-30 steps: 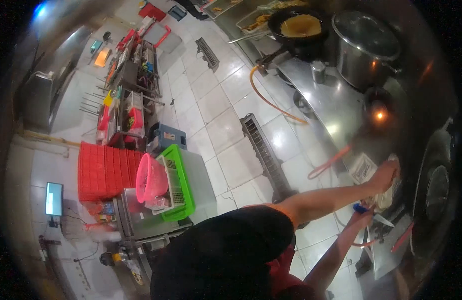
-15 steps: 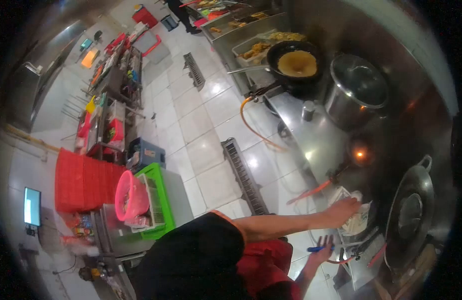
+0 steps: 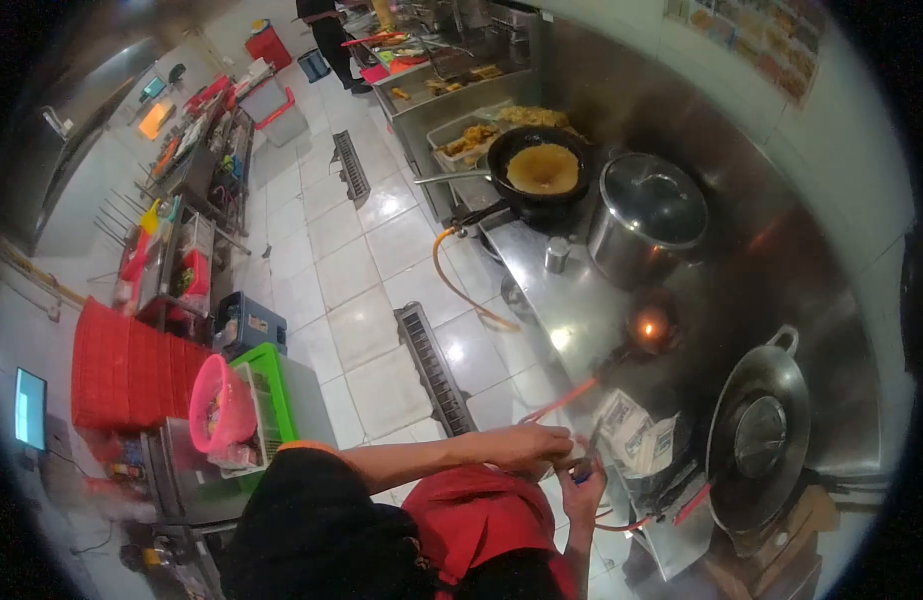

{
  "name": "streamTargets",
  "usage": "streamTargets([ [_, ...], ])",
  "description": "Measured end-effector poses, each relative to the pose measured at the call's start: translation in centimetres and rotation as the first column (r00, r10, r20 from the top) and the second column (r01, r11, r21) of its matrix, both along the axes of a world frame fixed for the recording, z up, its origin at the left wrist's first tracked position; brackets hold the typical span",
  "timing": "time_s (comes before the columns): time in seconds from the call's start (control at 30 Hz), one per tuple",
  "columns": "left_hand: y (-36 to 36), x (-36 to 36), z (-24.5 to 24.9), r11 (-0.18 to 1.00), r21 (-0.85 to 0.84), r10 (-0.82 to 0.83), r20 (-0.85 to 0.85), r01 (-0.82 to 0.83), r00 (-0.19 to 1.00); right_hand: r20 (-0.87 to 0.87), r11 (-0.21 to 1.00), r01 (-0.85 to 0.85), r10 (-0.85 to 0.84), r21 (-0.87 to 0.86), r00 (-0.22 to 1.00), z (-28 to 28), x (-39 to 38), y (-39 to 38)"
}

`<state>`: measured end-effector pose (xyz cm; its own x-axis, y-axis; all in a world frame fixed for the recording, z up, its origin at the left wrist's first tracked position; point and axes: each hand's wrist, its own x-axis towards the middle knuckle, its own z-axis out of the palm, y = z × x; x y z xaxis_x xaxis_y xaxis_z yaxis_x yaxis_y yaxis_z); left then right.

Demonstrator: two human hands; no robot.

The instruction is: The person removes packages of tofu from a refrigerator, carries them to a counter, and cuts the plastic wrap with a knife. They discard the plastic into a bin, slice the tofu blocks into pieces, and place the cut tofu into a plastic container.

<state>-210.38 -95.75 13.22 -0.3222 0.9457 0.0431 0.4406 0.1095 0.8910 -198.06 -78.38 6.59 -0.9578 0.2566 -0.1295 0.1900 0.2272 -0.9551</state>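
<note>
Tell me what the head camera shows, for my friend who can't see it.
A person's left hand and right hand are close together beside a metal counter, the right holding a blue-handled tool. Nearby are a pale printed sheet, a glowing burner, a lidded pot and a dark pan with something brown inside.

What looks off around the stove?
An orange glow, apparently a lit burner, has nothing sitting over it, and loose printed paper lies nearby. An uncovered flame close to paper seems odd. I can't make out any spill.
</note>
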Motion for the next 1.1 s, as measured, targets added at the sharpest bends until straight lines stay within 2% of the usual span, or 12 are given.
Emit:
streamTargets([
  [0.07, -0.5, -0.2, 0.8, 0.997, 0.015, 0.08, -0.006, -0.08, 0.997, -0.005, 0.999, -0.047, 0.047, -0.017, 0.999, 1.2, -1.2, 0.1],
  [0.17, -1.8, -0.4, 1.9, 0.977, -0.144, 0.164, 0.052, -0.155, 0.985, -0.183, 0.99, -0.115, 0.129, 0.086, 0.975, 1.3, -2.4, -0.3],
  [0.33, -3.2, -0.8, 1.6, 0.958, -0.088, 0.275, 0.018, -0.272, 0.961, -0.172, 0.945, -0.254, 0.291, 0.208, 0.941, 0.9, -5.1, -0.5],
  [0.47, -4.5, -1.6, 1.8, 0.928, -0.148, 0.328, -0.108, -0.341, 0.938, -0.093, 0.972, -0.228, 0.232, 0.055, 0.968, 3.3, -6.2, -2.3],
  [0.53, -5.1, -1.9, 1.3, 0.92, -0.094, 0.381, -0.019, -0.381, 0.924, -0.132, 0.987, -0.158, 0.161, 0.036, 0.978, 4.5, -6.7, -3.5],
  [0.63, -5.4, -1.6, -0.9, 0.91, -0.077, 0.353, -0.372, -0.408, 0.859, -0.115, 0.996, -0.092, 0.091, -0.006, 0.989, 3.4, -7.1, -4.8],
  [0.67, -5.2, -1.6, -1.7, 0.9, -0.081, 0.379, -0.344, -0.429, 0.859, -0.094, 0.999, -0.023, 0.019, -0.035, 0.995, 2.5, -6.9, -4.7],
  [0.7, -5.0, -1.9, -2.4, 0.919, -0.05, 0.344, -0.383, -0.392, 0.857, -0.078, 0.995, 0.058, -0.065, -0.083, 0.995, 1.9, -6.8, -4.7],
  [0.8, -4.2, -3.0, -2.5, 0.941, -0.046, 0.288, -0.416, -0.336, 0.863, -0.145, 0.982, 0.03, -0.058, -0.188, 0.988, 2.9, -6.8, -4.7],
  [0.87, -4.5, -3.2, -2.0, 0.948, -0.068, 0.26, -0.391, -0.31, 0.883, -0.16, 0.982, 0.042, -0.072, -0.185, 0.984, 3.5, -6.9, -5.4],
  [0.93, -4.2, -3.9, -1.7, 0.963, 0.008, 0.234, -0.523, -0.269, 0.82, -0.086, 0.982, 0.117, -0.131, -0.146, 0.988, 4.6, -6.5, -5.7],
  [1.1, -6.2, -4.6, -2.4, 0.961, 0.112, 0.275, -0.271, -0.253, 0.923, 0.042, 0.997, 0.047, -0.049, 0.061, 0.998, 6.1, -7.7, -7.9],
])
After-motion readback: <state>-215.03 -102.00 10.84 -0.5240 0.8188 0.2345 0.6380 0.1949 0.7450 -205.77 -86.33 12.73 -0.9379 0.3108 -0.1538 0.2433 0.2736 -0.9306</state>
